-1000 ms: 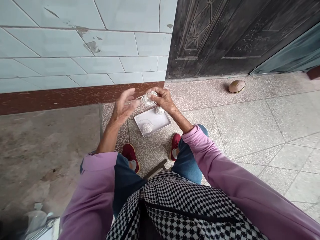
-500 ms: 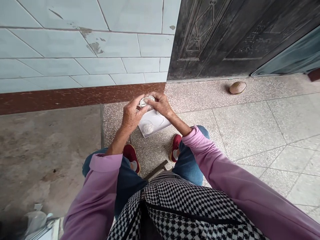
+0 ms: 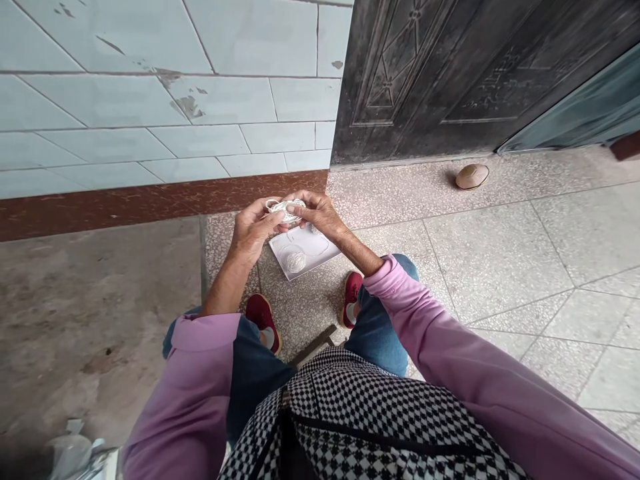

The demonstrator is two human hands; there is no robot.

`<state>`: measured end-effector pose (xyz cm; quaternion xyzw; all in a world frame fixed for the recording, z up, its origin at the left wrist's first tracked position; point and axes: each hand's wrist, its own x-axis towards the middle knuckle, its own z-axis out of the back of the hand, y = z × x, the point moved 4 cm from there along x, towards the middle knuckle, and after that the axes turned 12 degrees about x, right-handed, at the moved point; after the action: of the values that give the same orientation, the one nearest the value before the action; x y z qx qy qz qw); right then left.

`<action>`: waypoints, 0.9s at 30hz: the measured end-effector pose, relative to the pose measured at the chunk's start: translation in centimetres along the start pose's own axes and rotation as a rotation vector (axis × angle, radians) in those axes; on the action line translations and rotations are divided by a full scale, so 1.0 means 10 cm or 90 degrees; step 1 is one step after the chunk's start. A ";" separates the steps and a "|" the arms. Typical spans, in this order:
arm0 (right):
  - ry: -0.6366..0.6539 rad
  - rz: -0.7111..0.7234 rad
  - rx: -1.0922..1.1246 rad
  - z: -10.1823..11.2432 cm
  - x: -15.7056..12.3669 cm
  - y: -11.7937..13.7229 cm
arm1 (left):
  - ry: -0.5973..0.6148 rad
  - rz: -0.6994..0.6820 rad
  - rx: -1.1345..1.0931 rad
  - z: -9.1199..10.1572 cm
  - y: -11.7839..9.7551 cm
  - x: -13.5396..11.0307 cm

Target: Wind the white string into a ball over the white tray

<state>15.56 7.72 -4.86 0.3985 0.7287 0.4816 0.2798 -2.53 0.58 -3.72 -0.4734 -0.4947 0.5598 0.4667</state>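
A loose bundle of white yarn (image 3: pixel 286 211) is held up in front of me between both hands. My left hand (image 3: pixel 251 230) grips its left side, thumb lying across the front, with a small loop standing out above. At the right side, my right hand (image 3: pixel 319 215) pinches it between thumb and fingers. Below the hands, a shallow white box lid or tray (image 3: pixel 313 255) rests on the floor. In it sits a ball of white yarn (image 3: pixel 295 261), with a loose strand curving beside it. Another white piece by the tray's far edge is partly hidden by my right hand.
A tiled wall (image 3: pixel 125 148) and a dark door (image 3: pixel 395 87) rise ahead. A round tan object (image 3: pixel 472 177) lies by the door. My red shoes (image 3: pixel 261 313) flank the tray. A clear plastic item (image 3: pixel 73 453) is at the lower left, near the rough concrete (image 3: pixel 100 320).
Both hands have shifted slightly left and down in view. The left thumb now lies flatter over the yarn bundle, and more of the bundle and a loop shows.
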 end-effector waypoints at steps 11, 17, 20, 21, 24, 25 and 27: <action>-0.008 -0.035 -0.001 0.03 -0.06 0.14 | -0.032 0.025 -0.003 0.10 0.05 0.07; -0.032 -0.070 0.035 0.03 -0.03 -0.06 | -0.054 0.032 -0.048 0.16 0.05 0.10; 0.081 -0.164 0.005 -0.18 -0.08 -0.31 | -0.057 0.035 -0.035 0.17 0.03 0.10; 0.108 -0.185 -0.009 -0.22 -0.11 -0.35 | -0.061 0.032 -0.025 0.20 0.02 0.10; 0.128 -0.179 -0.066 -0.25 -0.16 -0.34 | -0.092 0.035 -0.012 0.30 -0.01 0.10; 0.121 -0.157 -0.086 -0.23 -0.16 -0.30 | -0.105 0.041 -0.010 0.33 -0.01 0.10; 0.110 -0.109 -0.135 -0.19 -0.15 -0.21 | -0.119 0.051 0.003 0.38 0.00 0.11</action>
<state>14.22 5.04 -6.08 0.2604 0.7265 0.5624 0.2968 -6.41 1.23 -3.52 -0.4374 -0.5151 0.6213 0.3967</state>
